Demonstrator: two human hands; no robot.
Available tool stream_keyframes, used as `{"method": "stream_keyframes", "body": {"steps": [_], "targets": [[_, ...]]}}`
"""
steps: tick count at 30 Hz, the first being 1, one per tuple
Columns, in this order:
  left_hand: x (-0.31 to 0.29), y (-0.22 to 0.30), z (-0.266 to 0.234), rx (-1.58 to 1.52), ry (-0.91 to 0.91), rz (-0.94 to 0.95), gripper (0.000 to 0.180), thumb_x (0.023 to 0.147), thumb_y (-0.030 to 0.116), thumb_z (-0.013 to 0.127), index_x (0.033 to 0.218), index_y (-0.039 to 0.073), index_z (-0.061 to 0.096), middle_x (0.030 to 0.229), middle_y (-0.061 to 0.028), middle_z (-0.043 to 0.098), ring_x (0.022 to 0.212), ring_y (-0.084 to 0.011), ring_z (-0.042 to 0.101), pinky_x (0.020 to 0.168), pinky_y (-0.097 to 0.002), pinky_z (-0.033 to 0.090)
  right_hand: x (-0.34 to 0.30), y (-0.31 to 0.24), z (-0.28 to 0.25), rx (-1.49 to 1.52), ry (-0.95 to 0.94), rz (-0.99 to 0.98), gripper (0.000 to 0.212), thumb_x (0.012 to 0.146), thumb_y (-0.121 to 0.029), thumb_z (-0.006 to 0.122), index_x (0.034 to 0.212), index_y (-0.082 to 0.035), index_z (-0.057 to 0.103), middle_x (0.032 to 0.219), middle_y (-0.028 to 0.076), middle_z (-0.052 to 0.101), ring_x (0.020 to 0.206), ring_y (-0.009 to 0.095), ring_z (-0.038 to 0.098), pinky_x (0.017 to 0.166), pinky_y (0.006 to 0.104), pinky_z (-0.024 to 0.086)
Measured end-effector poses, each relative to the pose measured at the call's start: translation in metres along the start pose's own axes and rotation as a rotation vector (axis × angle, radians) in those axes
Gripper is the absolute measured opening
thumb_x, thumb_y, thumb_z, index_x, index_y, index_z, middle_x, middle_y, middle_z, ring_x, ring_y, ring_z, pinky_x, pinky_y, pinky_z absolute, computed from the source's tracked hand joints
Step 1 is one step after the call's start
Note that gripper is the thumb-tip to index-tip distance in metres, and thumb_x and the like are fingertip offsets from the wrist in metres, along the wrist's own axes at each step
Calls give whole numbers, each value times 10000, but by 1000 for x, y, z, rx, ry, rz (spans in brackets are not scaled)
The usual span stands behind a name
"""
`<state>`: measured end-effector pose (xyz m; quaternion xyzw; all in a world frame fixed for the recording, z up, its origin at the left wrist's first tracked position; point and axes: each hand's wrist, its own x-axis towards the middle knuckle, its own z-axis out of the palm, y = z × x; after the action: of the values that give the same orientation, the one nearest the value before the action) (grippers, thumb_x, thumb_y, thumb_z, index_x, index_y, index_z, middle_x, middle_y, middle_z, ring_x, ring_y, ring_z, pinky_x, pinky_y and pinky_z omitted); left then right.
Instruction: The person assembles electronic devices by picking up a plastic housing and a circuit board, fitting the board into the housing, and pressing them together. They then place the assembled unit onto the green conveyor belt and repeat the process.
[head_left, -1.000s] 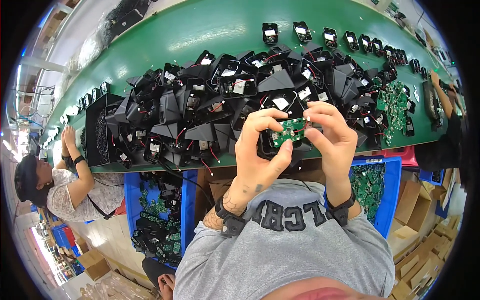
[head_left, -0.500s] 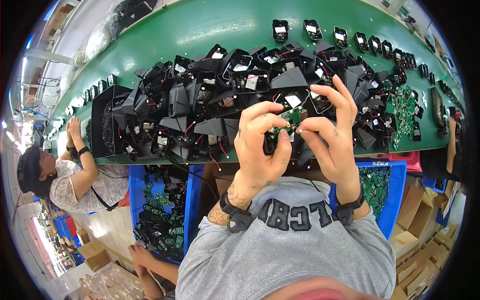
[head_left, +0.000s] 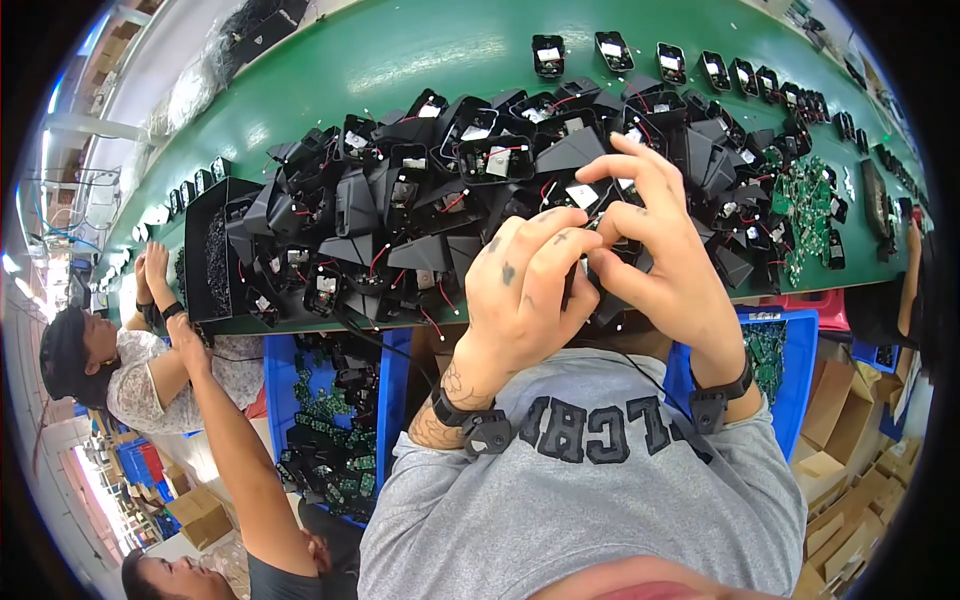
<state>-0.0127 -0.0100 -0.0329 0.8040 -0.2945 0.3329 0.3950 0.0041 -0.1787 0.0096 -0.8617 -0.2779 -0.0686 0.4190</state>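
Bare left hand [head_left: 530, 290] now rolls toward bare right hand [head_left: 660, 250] | grips: curled, contents hidden, cannot tell | black plastic housings [head_left: 357, 205], 9–2 o'clock | light pinch seems safest

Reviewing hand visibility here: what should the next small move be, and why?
Probably ease the right hand back slightly: it crowds the left hand at the fingertips, so anything held between them is mostly hidden.

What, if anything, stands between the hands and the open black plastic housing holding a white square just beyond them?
Nothing visible: the left hand and right hand overlap the near side of the open black plastic housing in view. They hide what lies beneath, so contact can't be told.
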Motion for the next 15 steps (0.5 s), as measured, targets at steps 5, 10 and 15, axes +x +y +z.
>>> {"method": "stream_keyframes", "body": {"steps": [5,10,15], "targets": [[2,1,2,7,-28,16,415,692,-41,666,1069,35,511,1036,-149,618,877,-298,624,725,-372,531,-1,4,0,164,-44,111,113,708,-75,647,708,-33,542,1190,111,543,1323,338,342,1067,456,268],[3,-2,7,40,8,63,489,639,-7,702,1088,55,519,1061,-117,589,770,-279,606,616,-349,508,-8,4,4,118,92,159,60,704,-45,678,719,-30,622,1153,103,582,1306,327,399,1045,490,340],[9,5,6,59,42,42,472,646,-8,698,1079,51,520,1054,-114,585,818,-287,612,634,-348,512,-14,9,8,297,185,162,78,685,1,700,753,-35,684,1151,100,592,1256,307,469,1023,480,386]]}}
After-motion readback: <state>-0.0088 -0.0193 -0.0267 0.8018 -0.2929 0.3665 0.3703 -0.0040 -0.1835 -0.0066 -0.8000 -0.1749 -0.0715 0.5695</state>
